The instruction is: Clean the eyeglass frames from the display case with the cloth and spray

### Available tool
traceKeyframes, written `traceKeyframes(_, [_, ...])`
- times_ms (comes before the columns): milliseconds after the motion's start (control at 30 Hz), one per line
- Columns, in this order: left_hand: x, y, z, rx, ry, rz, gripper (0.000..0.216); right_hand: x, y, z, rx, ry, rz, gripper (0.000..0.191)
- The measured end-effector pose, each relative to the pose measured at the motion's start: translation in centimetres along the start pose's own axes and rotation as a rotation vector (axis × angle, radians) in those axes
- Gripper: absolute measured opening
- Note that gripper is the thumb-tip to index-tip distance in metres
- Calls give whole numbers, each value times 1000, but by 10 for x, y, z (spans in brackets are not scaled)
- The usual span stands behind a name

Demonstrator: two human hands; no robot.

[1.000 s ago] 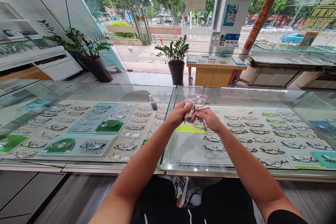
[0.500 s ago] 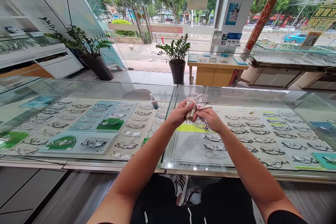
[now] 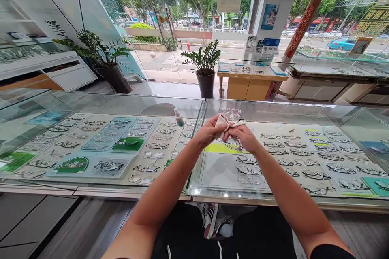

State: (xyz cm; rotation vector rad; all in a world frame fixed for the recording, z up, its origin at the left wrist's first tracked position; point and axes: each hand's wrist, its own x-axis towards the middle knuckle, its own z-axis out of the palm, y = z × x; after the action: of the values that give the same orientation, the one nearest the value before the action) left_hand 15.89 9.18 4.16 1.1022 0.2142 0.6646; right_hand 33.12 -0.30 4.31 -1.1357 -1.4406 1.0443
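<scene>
A pale beige cloth [image 3: 223,122] is bunched between my two hands above the glass counter. My left hand [image 3: 210,130] is closed on it, thumb lying over the folds. From the other side my right hand [image 3: 243,135] pinches the cloth, and one end sticks out to the right over its fingers. Thin dark and reddish lines like parts of an eyeglass frame show close around the right fingers; whether they are held or lie in the case below, I cannot tell. Left of my hands, a small white spray bottle [image 3: 178,117] stands on the glass top.
Rows of eyeglasses [image 3: 249,169] lie inside the glass display counter [image 3: 197,195], which spans the view in front of me. A metal-edged seam divides its two sections. Beyond it stand a potted plant [image 3: 205,83] and a wooden display table [image 3: 247,86].
The cloth has shifted in my left fingers: a pointed fold now stands up and the left thumb has slid lower. My arms and the spray bottle stay put.
</scene>
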Motion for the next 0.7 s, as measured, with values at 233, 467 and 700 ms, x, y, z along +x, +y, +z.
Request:
traceKeyframes(233, [4,-7,-8,-20,95,-5,54,-1,-3,2,-16,6,17,40])
traceKeyframes(467, [-2,2,-10,-17,16,-75,51,2,-4,-2,48,-24,-26,40])
traceKeyframes(700, [-1,4,-4,63,-47,-17,45,2,2,-1,17,-7,9,38])
